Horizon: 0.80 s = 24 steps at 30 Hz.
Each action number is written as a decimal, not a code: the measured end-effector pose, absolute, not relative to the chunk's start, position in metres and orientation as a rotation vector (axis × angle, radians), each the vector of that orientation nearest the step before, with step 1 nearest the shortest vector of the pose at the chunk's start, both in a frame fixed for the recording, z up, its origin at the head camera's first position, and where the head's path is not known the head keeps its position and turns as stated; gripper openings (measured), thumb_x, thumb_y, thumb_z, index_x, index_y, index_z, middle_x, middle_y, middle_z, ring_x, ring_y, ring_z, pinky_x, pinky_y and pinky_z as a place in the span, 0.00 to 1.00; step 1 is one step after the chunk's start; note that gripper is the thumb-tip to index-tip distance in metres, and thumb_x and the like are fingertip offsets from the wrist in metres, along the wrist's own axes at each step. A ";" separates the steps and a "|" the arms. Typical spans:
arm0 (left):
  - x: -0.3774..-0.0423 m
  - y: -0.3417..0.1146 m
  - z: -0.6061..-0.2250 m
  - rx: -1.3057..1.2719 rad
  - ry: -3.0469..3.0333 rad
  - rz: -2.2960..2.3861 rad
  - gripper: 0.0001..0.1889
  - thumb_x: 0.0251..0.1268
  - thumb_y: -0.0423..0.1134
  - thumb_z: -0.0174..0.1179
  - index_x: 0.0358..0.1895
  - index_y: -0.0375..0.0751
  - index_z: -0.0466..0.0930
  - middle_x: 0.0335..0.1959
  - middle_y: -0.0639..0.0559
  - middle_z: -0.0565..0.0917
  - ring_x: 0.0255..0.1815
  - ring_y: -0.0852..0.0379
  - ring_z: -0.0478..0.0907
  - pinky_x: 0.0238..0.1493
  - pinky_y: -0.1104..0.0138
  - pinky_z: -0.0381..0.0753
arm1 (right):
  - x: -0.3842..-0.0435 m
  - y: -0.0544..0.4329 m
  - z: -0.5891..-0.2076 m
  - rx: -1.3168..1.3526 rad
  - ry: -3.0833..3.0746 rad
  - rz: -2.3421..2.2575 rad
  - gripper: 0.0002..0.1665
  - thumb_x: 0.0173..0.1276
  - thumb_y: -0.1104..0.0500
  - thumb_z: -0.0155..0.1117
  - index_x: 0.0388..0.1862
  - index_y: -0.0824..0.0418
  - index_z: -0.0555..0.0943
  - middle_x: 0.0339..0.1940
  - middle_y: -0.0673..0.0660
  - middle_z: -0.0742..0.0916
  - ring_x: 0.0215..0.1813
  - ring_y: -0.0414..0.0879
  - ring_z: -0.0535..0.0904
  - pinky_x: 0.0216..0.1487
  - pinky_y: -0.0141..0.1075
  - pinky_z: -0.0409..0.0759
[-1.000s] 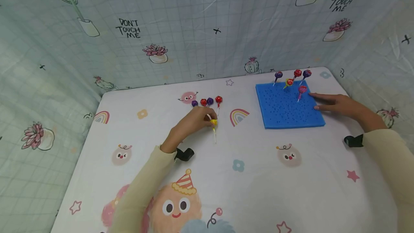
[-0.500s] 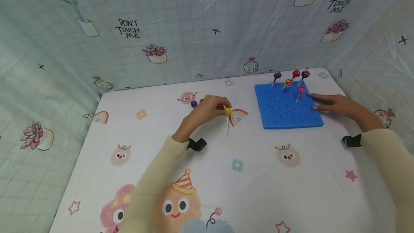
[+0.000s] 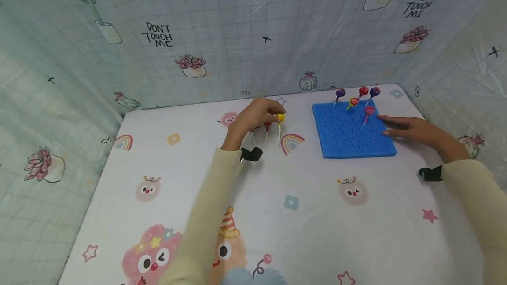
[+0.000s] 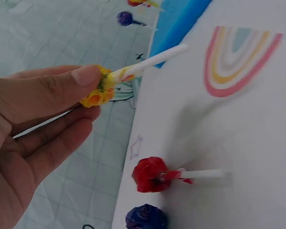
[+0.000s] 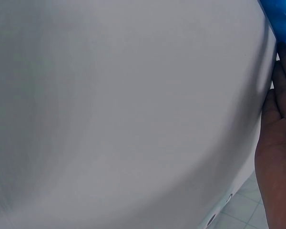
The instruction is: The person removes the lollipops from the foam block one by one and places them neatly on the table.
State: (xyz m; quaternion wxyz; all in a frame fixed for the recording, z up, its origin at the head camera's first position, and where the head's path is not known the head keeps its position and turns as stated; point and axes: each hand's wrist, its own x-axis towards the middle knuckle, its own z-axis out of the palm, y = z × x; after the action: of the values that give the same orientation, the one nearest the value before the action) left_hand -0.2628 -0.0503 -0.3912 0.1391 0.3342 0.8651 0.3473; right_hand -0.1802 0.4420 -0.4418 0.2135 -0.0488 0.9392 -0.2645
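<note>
My left hand (image 3: 255,115) pinches a yellow lollipop (image 3: 280,117) by its wrapped head, between thumb and fingers. In the left wrist view the lollipop's white stick (image 4: 162,58) points away from the hand, above the table. Just below it lie a red lollipop (image 4: 150,174) and a purple lollipop (image 4: 147,218); in the head view the hand covers most of this row. My right hand (image 3: 420,131) rests with extended fingers against the right edge of a blue board (image 3: 348,137) full of small holes. Several lollipops, among them a pink one (image 3: 369,110), stand in the board's back part.
A white tablecloth (image 3: 317,232) with printed cartoon figures covers the table. Behind it hangs a patterned cloth backdrop (image 3: 222,21), and similar cloth closes off both sides. The rainbow (image 3: 292,143) between the lollipop row and the board is only a print.
My left hand has carried the yellow lollipop to the right and farther back, past the end of the row. The right hand has stayed at the board's edge.
</note>
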 end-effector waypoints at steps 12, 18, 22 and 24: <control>-0.285 -0.062 -0.400 0.924 2.392 1.089 0.13 0.65 0.35 0.70 0.52 0.39 0.89 0.47 0.54 0.90 0.47 0.59 0.83 0.50 0.66 0.82 | -0.181 0.444 -0.445 -0.143 2.616 -0.751 0.45 0.76 0.42 0.61 0.84 0.53 0.54 0.80 0.74 0.54 0.76 0.82 0.43 0.65 0.79 0.47; -0.289 -0.059 -0.414 0.911 2.381 1.055 0.12 0.65 0.33 0.70 0.51 0.39 0.89 0.45 0.54 0.89 0.41 0.54 0.84 0.45 0.65 0.82 | -0.181 0.444 -0.445 -0.151 2.615 -0.744 0.46 0.76 0.42 0.61 0.83 0.54 0.53 0.80 0.75 0.54 0.76 0.82 0.43 0.64 0.80 0.47; -0.289 -0.057 -0.419 0.919 2.402 1.008 0.11 0.65 0.31 0.68 0.50 0.40 0.89 0.45 0.54 0.89 0.41 0.56 0.84 0.45 0.66 0.81 | -0.180 0.443 -0.444 -0.155 2.614 -0.746 0.46 0.76 0.43 0.61 0.83 0.55 0.53 0.80 0.76 0.54 0.76 0.82 0.42 0.64 0.80 0.47; -0.289 -0.056 -0.421 0.922 2.415 0.983 0.11 0.65 0.30 0.68 0.50 0.41 0.89 0.44 0.54 0.89 0.40 0.58 0.83 0.46 0.67 0.81 | -0.179 0.442 -0.444 -0.154 2.613 -0.746 0.46 0.76 0.42 0.61 0.83 0.56 0.53 0.80 0.76 0.53 0.76 0.82 0.42 0.64 0.80 0.47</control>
State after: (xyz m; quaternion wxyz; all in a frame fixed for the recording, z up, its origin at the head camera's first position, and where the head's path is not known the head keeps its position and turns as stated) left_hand -0.2894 -0.0558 -0.4215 0.1870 0.3277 0.8577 0.3492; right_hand -0.1790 0.4421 -0.4435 0.2082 -0.0553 0.9390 -0.2682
